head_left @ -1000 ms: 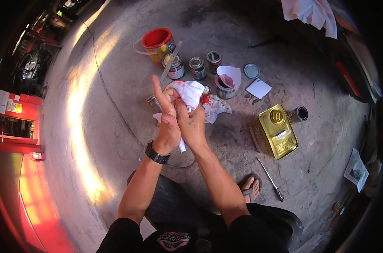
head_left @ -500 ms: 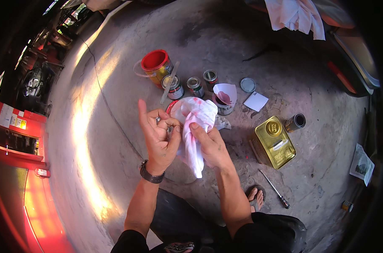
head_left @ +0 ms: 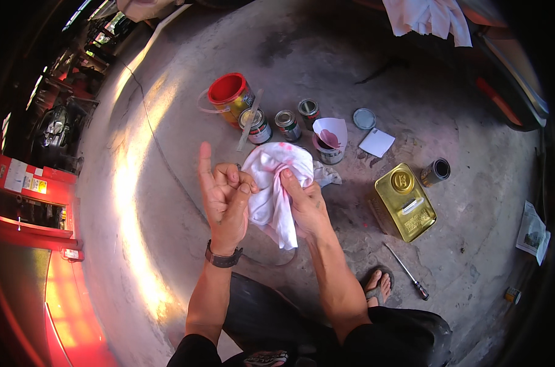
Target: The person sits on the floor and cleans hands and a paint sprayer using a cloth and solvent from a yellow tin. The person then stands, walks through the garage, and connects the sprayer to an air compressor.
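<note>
The right hand [head_left: 307, 205] holds a white cloth [head_left: 266, 199] stained with pink, thumb pressed over its bunched folds, and the rest of the cloth spreads to that hand's left and hangs below its thumb. The left hand [head_left: 225, 199] touches the cloth's left edge, one finger raised and the others curled toward the thumb; whether it pinches the fabric I cannot tell. Beyond the hands, on the floor [head_left: 467, 202], stand a red-and-yellow bucket [head_left: 233, 113] and a can with a paper cone [head_left: 340, 129]. Right of the right hand are a gold tin [head_left: 415, 223] and, nearer the person, a screwdriver [head_left: 407, 271]
</note>
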